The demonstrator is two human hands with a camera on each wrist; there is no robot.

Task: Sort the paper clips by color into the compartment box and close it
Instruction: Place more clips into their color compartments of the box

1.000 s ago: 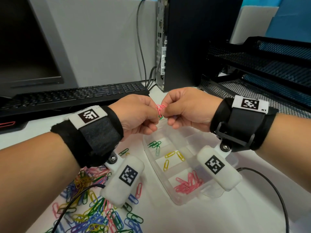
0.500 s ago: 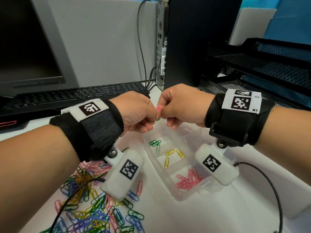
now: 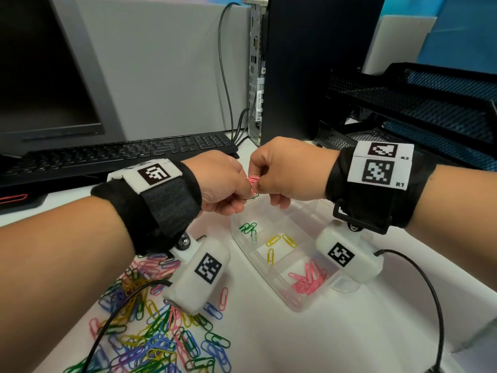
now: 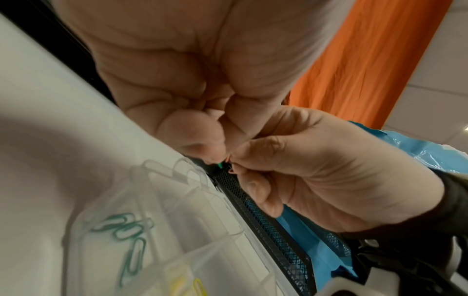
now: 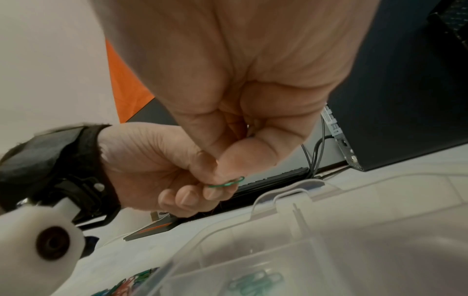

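My left hand and right hand meet knuckle to knuckle above the far end of the clear compartment box. Together they pinch a small tangle of pink paper clips with a green clip hanging below. The right wrist view shows the green clip under my right thumb, against the left hand's fingers. In the box, green clips, yellow clips and pink clips lie in separate compartments. A pile of mixed loose clips lies at the near left.
A black keyboard and monitor stand behind at the left. A computer tower is behind the hands, with black mesh trays at the right. A black cable curves across the white desk at the near right.
Both hands stay pressed together on the same clips above the box. The pink clips have turned flatter between the fingertips.
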